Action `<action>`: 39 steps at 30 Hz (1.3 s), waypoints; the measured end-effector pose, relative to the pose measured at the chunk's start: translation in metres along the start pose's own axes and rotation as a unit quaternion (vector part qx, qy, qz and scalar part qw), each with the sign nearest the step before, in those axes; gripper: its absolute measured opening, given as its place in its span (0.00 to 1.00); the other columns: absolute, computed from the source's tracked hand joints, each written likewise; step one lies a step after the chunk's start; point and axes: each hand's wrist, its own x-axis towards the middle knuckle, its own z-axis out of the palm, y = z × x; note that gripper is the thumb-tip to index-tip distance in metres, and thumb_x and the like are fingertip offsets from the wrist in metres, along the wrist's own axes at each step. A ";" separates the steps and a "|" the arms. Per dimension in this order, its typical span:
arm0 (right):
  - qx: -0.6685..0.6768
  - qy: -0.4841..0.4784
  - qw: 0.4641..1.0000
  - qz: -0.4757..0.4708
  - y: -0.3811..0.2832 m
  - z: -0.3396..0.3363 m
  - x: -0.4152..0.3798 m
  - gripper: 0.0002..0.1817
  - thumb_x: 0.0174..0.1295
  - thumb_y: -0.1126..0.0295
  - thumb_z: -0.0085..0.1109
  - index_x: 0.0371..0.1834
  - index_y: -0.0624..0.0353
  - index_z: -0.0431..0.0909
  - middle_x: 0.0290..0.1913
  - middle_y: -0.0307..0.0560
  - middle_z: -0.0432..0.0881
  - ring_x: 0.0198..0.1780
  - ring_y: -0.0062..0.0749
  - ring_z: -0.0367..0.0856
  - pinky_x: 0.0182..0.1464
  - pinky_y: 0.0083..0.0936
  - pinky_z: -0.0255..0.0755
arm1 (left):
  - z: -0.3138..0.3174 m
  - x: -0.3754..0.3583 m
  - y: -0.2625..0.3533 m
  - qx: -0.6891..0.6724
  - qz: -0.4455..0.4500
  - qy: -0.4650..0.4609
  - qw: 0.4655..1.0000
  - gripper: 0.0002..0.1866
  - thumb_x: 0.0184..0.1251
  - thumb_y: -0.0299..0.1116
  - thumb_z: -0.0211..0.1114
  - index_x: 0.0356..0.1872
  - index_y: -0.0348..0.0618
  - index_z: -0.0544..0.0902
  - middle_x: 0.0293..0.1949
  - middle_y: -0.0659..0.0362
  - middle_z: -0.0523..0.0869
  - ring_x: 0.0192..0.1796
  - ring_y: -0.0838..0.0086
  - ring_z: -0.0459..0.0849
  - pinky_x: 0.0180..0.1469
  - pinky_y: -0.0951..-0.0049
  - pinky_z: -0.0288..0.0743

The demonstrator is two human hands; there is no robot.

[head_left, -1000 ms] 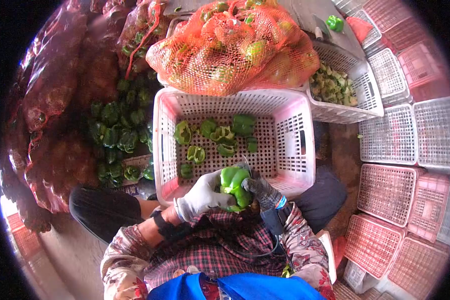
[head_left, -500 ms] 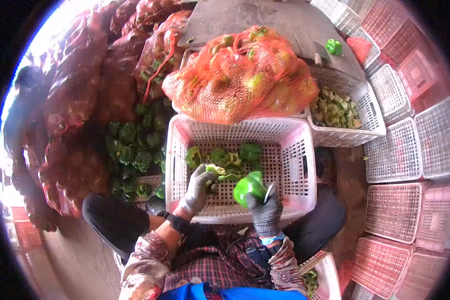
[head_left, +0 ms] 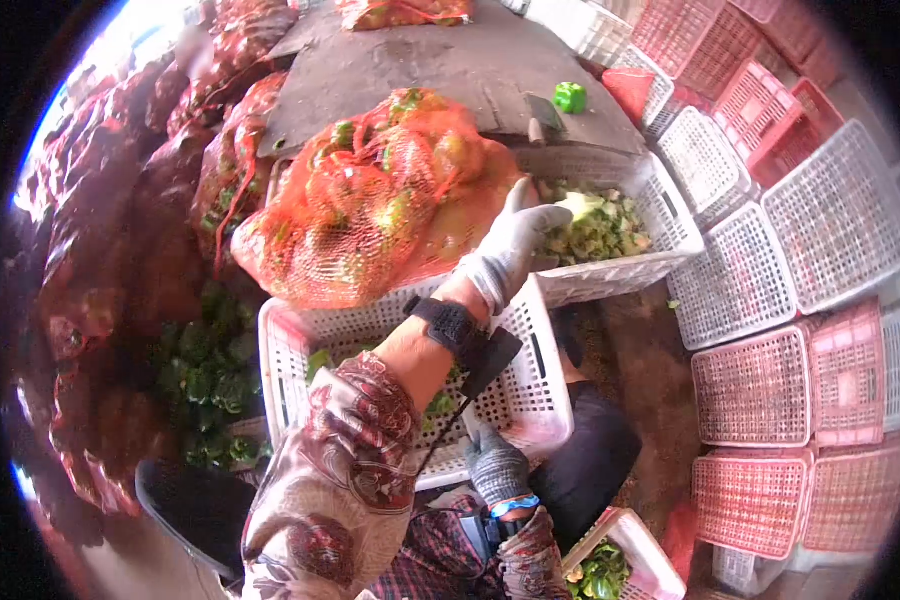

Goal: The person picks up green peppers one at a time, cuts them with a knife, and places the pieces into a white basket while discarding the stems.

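My left hand, in a pale glove, reaches over the scrap crate with thumb and fingers apart. A pale green pepper piece is at its fingertips, above the scraps; whether they touch is unclear. My right hand, in a grey glove, is closed low at the near side of the white crate, with a narrow pale blade sticking out. My left forearm and a dark strap hide much of that crate. Green pepper parts show inside it.
An orange net bag of peppers lies behind the white crate. A board beyond holds a green pepper and a knife. Filled sacks stand left, stacked crates right. A small crate sits near my right leg.
My left hand has moved from the white crate forward and right to the scrap crate. My right hand has lowered, and the green pepper it held is no longer visible. The view has shifted right.
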 end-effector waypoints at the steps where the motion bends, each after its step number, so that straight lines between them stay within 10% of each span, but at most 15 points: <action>1: 0.010 -0.031 0.999 0.000 -0.003 -0.005 0.001 0.14 0.62 0.54 0.55 0.37 0.53 0.73 0.29 0.57 0.80 0.32 0.57 0.79 0.33 0.49 0.70 | 0.002 -0.012 0.019 0.018 -0.017 0.001 1.000 0.24 0.65 0.34 0.58 0.62 0.41 0.69 0.62 0.60 0.72 0.68 0.54 0.62 0.60 0.54 0.68; 3: -0.008 -0.060 0.998 -0.003 -0.008 -0.005 0.004 0.16 0.63 0.54 0.54 0.46 0.51 0.74 0.27 0.58 0.79 0.31 0.58 0.78 0.32 0.49 0.69 | -0.050 -0.047 0.035 0.267 0.130 -0.050 0.954 0.22 0.68 0.33 0.56 0.62 0.42 0.71 0.58 0.55 0.76 0.61 0.58 0.73 0.54 0.59 0.74; 5: -0.005 -0.083 0.996 -0.017 -0.023 -0.009 0.000 0.19 0.64 0.53 0.54 0.54 0.49 0.73 0.28 0.60 0.79 0.31 0.59 0.78 0.32 0.49 0.69 | -0.093 -0.119 0.081 0.091 -0.008 0.027 0.995 0.19 0.68 0.32 0.56 0.59 0.39 0.73 0.48 0.53 0.82 0.46 0.67 0.83 0.45 0.69 0.78; 12: -0.112 -0.112 0.965 -0.209 -0.069 0.029 0.013 0.32 0.56 0.60 0.62 0.66 0.47 0.66 0.37 0.53 0.83 0.28 0.49 0.81 0.32 0.42 0.74 | -0.362 -0.346 0.166 0.195 0.090 0.534 0.818 0.12 0.59 0.24 0.54 0.40 0.43 0.83 0.29 0.62 0.83 0.24 0.77 0.79 0.28 0.77 0.74; 15: -0.145 -0.140 0.948 -0.247 -0.084 0.052 0.006 0.31 0.52 0.64 0.63 0.62 0.46 0.68 0.33 0.48 0.82 0.27 0.46 0.81 0.31 0.40 0.73 | -0.448 -0.393 0.107 0.561 -0.033 0.418 0.714 0.13 0.53 0.24 0.56 0.39 0.39 0.83 0.38 0.53 0.84 0.42 0.63 0.82 0.45 0.69 0.75; 16: -0.146 -0.143 0.943 -0.262 -0.088 0.060 0.005 0.30 0.50 0.65 0.64 0.61 0.46 0.69 0.32 0.47 0.82 0.27 0.45 0.81 0.30 0.40 0.73 | -0.466 -0.393 0.075 0.390 -0.151 0.454 0.787 0.12 0.53 0.28 0.58 0.39 0.41 0.84 0.39 0.50 0.83 0.43 0.58 0.82 0.45 0.65 0.75; 20: -0.170 -0.174 0.936 -0.256 -0.091 0.074 0.010 0.28 0.47 0.66 0.64 0.55 0.48 0.71 0.33 0.47 0.81 0.33 0.46 0.81 0.34 0.42 0.74 | -0.449 -0.349 0.012 0.771 -0.321 0.346 0.427 0.24 0.53 0.35 0.61 0.54 0.48 0.74 0.58 0.53 0.74 0.55 0.57 0.75 0.52 0.58 0.71; 22: -0.180 -0.198 0.936 -0.230 -0.099 0.072 0.012 0.27 0.48 0.66 0.63 0.56 0.47 0.72 0.34 0.49 0.82 0.33 0.47 0.81 0.35 0.43 0.75 | -0.469 -0.345 -0.016 0.863 -0.299 0.221 0.343 0.23 0.60 0.35 0.56 0.59 0.48 0.73 0.61 0.48 0.72 0.62 0.54 0.70 0.64 0.59 0.60; 26: -0.180 -0.227 0.938 -0.191 -0.105 0.075 0.017 0.26 0.49 0.67 0.63 0.56 0.47 0.73 0.36 0.51 0.83 0.36 0.48 0.82 0.38 0.43 0.75 | -0.530 -0.343 -0.062 0.968 -0.177 0.021 0.177 0.20 0.60 0.36 0.54 0.54 0.47 0.74 0.51 0.54 0.77 0.52 0.60 0.75 0.51 0.60 0.67; 33: -0.116 -0.194 0.949 -0.219 -0.097 0.079 0.021 0.24 0.51 0.66 0.60 0.55 0.48 0.74 0.35 0.50 0.83 0.34 0.47 0.82 0.35 0.42 0.76 | -0.523 -0.295 -0.023 0.836 -0.302 -0.003 0.459 0.28 0.47 0.43 0.68 0.51 0.43 0.77 0.41 0.51 0.84 0.49 0.59 0.82 0.51 0.61 0.75; 39: -0.084 -0.129 0.955 -0.254 -0.089 0.084 0.021 0.19 0.55 0.67 0.61 0.52 0.48 0.76 0.30 0.49 0.82 0.29 0.47 0.81 0.31 0.39 0.75 | -0.458 -0.335 -0.021 0.626 -0.411 0.310 0.585 0.42 0.44 0.56 0.71 0.56 0.36 0.70 0.43 0.48 0.85 0.46 0.59 0.84 0.46 0.67 0.77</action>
